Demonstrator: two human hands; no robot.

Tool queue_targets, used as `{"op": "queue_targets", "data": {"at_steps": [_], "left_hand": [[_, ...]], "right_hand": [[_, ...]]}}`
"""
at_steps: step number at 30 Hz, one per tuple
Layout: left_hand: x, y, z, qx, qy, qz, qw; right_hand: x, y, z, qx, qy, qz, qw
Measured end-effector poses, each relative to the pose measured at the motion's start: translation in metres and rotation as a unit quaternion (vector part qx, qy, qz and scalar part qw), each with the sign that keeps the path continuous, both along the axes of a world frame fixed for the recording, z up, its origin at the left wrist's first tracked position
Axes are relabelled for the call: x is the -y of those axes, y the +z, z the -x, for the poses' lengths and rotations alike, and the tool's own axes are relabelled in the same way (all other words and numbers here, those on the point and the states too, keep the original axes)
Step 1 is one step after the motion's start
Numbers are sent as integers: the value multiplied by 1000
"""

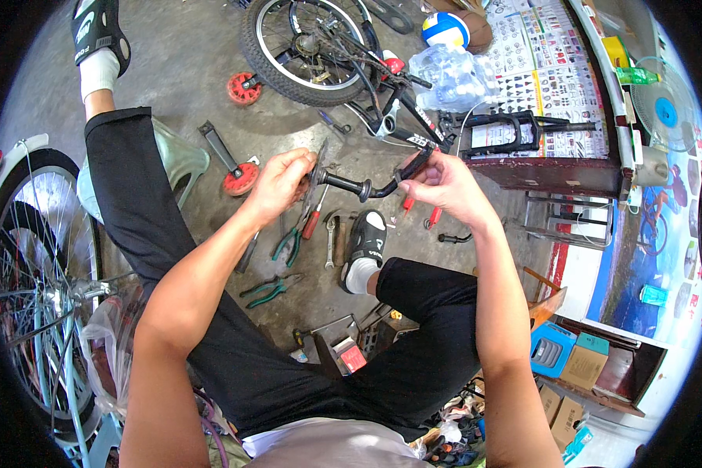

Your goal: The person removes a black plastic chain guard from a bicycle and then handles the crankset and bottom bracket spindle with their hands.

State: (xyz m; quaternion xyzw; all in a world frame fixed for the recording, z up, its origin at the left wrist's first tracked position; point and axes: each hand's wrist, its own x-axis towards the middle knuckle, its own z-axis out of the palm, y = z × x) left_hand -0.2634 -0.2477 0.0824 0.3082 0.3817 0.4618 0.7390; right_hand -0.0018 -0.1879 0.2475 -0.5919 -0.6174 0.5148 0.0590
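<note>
My left hand grips a thin metal disc, seen nearly edge-on, at the left end of a bent black crank with a ring on its shaft. My right hand pinches the crank's right arm beside the black bicycle frame. Below the crank lie a red-handled screwdriver, green-handled pliers, a second pair of pliers, a wrench and red-handled tools.
A bicycle wheel lies at the top; another bicycle stands left beside a pale green stool. Training wheels, balls and wrapped bottles are around. A bench with a fork and boxes are at right.
</note>
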Motion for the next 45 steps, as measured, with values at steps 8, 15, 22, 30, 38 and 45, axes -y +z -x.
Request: {"op": "queue_targets", "data": {"at_steps": [8,15,22,30,38,45], "left_hand": [[1,-11,6,98,38,68,992],[-1,-1,5,145,43,154,976],[-2,-5,7,175,40,164,970],[-2,-6,7,193,36,170,966],[-3,-7,7,188,37,197,961],[-2,-18,6,234,-3,237,943]], "right_hand": [[10,-14,26,-52,-15,54,997],[17,-18,38,-99,-36,-9,994],[22,-22,44,-103,-27,-60,993],[22,-23,45,-137,-41,-57,988],[19,-23,40,-143,-51,-54,987],[18,-18,44,-150,-63,-24,986]]}}
